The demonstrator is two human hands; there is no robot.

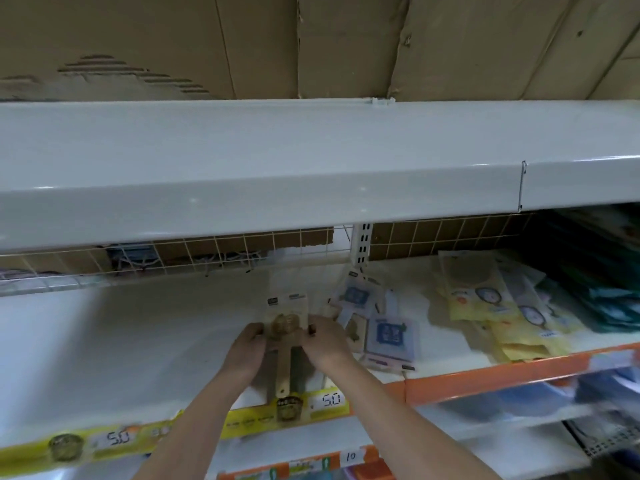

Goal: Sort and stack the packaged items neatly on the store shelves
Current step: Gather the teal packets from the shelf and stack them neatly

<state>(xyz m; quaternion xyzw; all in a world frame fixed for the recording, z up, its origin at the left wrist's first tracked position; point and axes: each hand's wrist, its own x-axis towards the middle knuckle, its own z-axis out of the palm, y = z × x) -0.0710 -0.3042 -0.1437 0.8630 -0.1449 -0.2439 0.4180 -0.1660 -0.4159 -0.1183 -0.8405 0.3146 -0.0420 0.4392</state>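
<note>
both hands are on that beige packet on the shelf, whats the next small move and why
Probably lower the beige packet flat onto the bare shelf and let go. The left hand and right hand hold it by its two sides just above the surface, left of the loose blue-label packets and yellow packets, so open space sits right beneath it.

1. Single head-worn wide-angle view, facing forward at store shelving, close range.
2. White upper shelf (pixel 263 161) spans frame centre; cardboard backing (pixel 311 43) fills the top.
3. Both forearms enter from the bottom edge.
</note>
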